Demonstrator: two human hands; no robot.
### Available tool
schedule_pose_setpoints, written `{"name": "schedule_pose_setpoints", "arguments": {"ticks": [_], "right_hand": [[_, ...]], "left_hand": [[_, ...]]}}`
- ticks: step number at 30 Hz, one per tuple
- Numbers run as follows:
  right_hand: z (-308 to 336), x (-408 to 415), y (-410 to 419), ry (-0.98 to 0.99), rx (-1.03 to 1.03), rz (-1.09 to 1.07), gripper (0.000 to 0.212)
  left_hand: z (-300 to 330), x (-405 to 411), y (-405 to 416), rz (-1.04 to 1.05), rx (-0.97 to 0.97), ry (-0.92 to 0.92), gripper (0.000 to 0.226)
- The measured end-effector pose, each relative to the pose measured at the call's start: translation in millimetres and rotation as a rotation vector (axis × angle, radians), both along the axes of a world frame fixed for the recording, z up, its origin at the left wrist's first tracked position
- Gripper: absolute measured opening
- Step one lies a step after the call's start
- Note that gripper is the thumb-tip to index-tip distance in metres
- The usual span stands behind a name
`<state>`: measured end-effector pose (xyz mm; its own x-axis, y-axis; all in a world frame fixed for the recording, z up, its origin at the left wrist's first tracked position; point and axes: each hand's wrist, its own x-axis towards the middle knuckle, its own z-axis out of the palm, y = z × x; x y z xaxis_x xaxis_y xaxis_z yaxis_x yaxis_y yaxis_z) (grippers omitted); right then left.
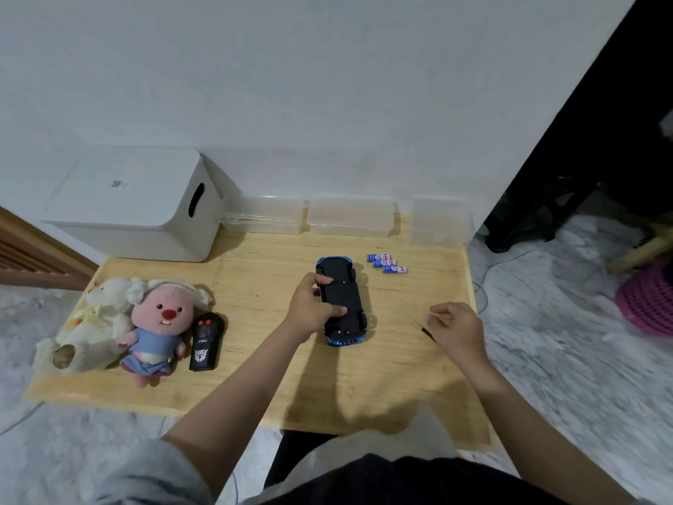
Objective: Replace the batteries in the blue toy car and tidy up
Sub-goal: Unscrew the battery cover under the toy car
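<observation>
One blue toy car point(342, 300) lies upside down near the middle of the wooden table point(276, 391), its black underside up and wheels in the air. It looks like light, rigid plastic, probably slick on the flat chassis, so the sides between the wheels seem the safest place to hold it. The left hand point(309, 309) grips it there, thumb and fingers curled over its left edge. Three small batteries point(386, 263) lie just beyond, to the right; they would roll easily. The right hand point(455, 328) rests on the table with fingers loosely curled over a thin screwdriver point(418, 325); whether it actually pinches the tool I cannot tell.
</observation>
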<state>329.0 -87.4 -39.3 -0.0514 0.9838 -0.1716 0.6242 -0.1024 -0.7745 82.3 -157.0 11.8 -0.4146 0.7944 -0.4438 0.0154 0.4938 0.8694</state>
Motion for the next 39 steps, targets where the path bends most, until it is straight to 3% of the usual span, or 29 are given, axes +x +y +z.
{"name": "schedule_pose_setpoints", "arguments": {"ticks": [6,12,17,26,34,39], "right_hand": [[-13.5,21.3,-30.7,-0.155,0.238,0.198,0.012],[-12.4,14.2,-37.4,-0.120,0.288,0.168,0.005],[15.0,-2.1,-37.3,0.127,0.239,0.027,0.006],[90.6,-44.8,-17.4,0.798,0.002,-0.152,0.018],[114.4,-67.1,2.5,1.011,-0.091,-0.169,0.031],[121.3,-74.8,13.7,1.063,-0.181,-0.180,0.017]], "left_hand": [[-2.2,9.3,-5.6,-0.002,-0.014,-0.057,0.053],[-1.1,16.8,-11.3,-0.005,-0.010,-0.067,0.053],[2.9,19.2,-14.7,-0.013,0.033,-0.058,0.051],[26.0,29.2,-7.0,0.003,0.122,-0.153,0.052],[48.0,28.5,4.3,0.007,0.187,-0.168,0.052],[50.9,25.5,12.7,0.022,0.206,-0.158,0.052]]}}
